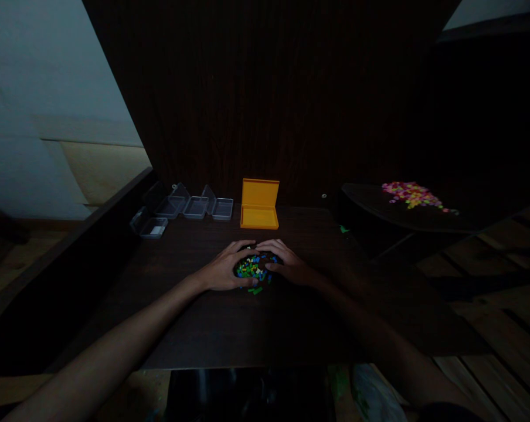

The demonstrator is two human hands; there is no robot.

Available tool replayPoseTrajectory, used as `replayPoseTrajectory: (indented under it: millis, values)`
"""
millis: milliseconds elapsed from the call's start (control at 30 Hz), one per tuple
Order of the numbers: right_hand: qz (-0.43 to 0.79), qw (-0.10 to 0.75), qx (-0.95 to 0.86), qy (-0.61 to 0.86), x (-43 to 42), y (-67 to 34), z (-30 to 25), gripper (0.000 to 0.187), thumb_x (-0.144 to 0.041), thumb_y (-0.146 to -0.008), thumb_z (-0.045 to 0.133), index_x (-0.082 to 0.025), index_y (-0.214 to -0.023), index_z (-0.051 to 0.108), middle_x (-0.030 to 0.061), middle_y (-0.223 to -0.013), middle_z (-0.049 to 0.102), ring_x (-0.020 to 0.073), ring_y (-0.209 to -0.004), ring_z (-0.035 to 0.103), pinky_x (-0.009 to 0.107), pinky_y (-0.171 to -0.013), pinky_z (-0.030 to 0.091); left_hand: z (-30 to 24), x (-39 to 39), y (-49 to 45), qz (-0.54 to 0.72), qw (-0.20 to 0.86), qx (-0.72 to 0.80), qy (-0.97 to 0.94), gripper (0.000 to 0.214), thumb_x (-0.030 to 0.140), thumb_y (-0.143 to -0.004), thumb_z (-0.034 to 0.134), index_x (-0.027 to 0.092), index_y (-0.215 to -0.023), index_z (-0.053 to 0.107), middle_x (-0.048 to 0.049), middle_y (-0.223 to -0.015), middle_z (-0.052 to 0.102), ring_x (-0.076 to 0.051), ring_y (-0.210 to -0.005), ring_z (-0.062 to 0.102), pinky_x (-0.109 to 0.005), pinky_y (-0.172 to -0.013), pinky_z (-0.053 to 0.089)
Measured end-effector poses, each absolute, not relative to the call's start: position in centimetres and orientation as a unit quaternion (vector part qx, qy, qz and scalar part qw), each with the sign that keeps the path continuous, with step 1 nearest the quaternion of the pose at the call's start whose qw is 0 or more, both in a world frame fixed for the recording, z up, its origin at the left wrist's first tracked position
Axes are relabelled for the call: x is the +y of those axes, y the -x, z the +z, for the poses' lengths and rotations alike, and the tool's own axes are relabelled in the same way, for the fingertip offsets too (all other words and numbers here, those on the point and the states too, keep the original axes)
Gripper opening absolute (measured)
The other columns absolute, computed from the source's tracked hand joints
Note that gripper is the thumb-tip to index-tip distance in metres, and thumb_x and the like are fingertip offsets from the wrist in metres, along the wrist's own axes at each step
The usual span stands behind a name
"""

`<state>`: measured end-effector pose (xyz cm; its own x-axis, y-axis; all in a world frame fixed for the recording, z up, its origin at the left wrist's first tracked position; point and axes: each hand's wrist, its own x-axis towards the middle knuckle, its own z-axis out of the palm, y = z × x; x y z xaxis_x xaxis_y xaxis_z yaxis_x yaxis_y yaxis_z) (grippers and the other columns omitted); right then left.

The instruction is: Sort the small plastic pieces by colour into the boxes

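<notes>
A small heap of green, blue and yellow bricks (251,271) lies on the dark wooden table (230,328). My left hand (224,268) cups the heap from the left, fingers curved around it. My right hand (286,264) cups it from the right, and the fingertips of both hands nearly meet over the far side. Both hands touch the bricks at the edges of the heap. Behind the heap stands an open orange box (260,205) with its lid up.
Several clear plastic boxes (194,206) with open lids stand in a row at the back left, one more (150,225) nearer the left edge. A pile of pink and yellow bricks (412,194) lies on a separate dark surface at the right. A dark panel rises behind the table.
</notes>
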<state>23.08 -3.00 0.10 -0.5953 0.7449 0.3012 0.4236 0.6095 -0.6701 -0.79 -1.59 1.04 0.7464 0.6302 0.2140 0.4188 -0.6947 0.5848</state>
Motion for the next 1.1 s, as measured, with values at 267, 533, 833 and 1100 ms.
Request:
replayPoseTrajectory:
  millis: [267, 533, 833, 1100]
  values:
    - [0.253, 0.295, -0.852, 0.351, -3.03, -22.84, 0.0, 0.051, -0.052, -0.089, 0.052, -0.02, -0.129, 0.052, 0.0123, -0.124, 0.055, 0.0266, -0.117, 0.047, 0.048, -0.102, 0.038, 0.72, -2.02, 0.31, 0.212, 0.245, 0.32, -0.89, 0.073, 0.053, -0.071, 0.073, 0.026, -0.134, 0.048, -0.0107, -0.146, 0.039, -0.032, -0.133, 0.04, -0.05, -0.11, 0.036]
    - [0.254, 0.302, -0.853, 0.342, -2.88, -22.9, -0.32, 0.05, -0.054, -0.091, 0.048, -0.02, -0.127, 0.053, 0.0121, -0.124, 0.056, 0.0263, -0.117, 0.048, 0.049, -0.101, 0.038, 0.74, -1.87, 0.57, 0.192, 0.243, 0.311, -0.899, 0.071, 0.049, -0.073, 0.072, 0.025, -0.135, 0.047, -0.0106, -0.147, 0.038, -0.031, -0.133, 0.039, -0.05, -0.11, 0.035]
    - [0.252, 0.29, -0.852, 0.356, -3.1, -22.78, -0.02, 0.045, -0.048, -0.09, 0.053, -0.02, -0.125, 0.054, 0.0118, -0.124, 0.056, 0.0259, -0.118, 0.047, 0.048, -0.103, 0.038, 0.87, -1.94, 0.54, 0.197, 0.239, 0.308, -0.9, 0.061, 0.051, -0.08, 0.065, 0.025, -0.133, 0.05, -0.0105, -0.146, 0.04, -0.031, -0.133, 0.04, -0.049, -0.11, 0.036]
    - [0.258, 0.297, -0.851, 0.348, -3.05, -22.83, -0.21, 0.045, -0.048, -0.092, 0.05, -0.018, -0.125, 0.054, 0.0126, -0.124, 0.055, 0.025, -0.119, 0.046, 0.047, -0.104, 0.037, 0.65, -1.8, 0.52, 0.203, 0.234, 0.309, -0.899, 0.041, 0.044, -0.093, 0.048, 0.026, -0.13, 0.052, -0.0092, -0.146, 0.04, -0.028, -0.134, 0.039, -0.047, -0.112, 0.035]
